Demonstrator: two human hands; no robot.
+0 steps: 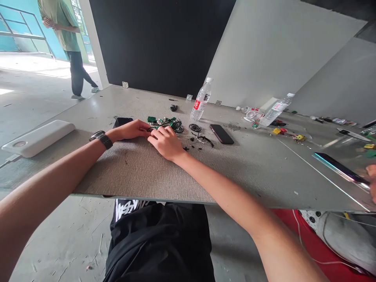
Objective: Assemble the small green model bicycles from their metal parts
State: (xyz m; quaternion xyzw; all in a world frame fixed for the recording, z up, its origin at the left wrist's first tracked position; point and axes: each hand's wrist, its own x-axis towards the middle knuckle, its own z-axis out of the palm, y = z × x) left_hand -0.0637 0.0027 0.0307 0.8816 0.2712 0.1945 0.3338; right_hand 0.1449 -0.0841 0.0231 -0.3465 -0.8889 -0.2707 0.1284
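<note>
My left hand (136,130), with a dark watch on its wrist, has its fingers drawn together at the near left edge of a pile of small green, black and silvery parts (175,124). My right hand (165,141) meets it there, its fingers bent and closed. A thin black curved edge shows by the fingertips; what the fingers hold is mostly hidden. A flat black object (123,122) lies behind my left hand. Right of the pile are a small black spoked wheel (195,127), a black curved strip (207,140) and several tiny black pieces.
A dark phone (221,134) and an upright water bottle (201,100) stand beyond the parts. A white power bank (38,139) lies left. Rightward are another bottle (276,110), colored bits, and another person's hand (371,182) at a phone (340,168). A person (66,35) stands far left.
</note>
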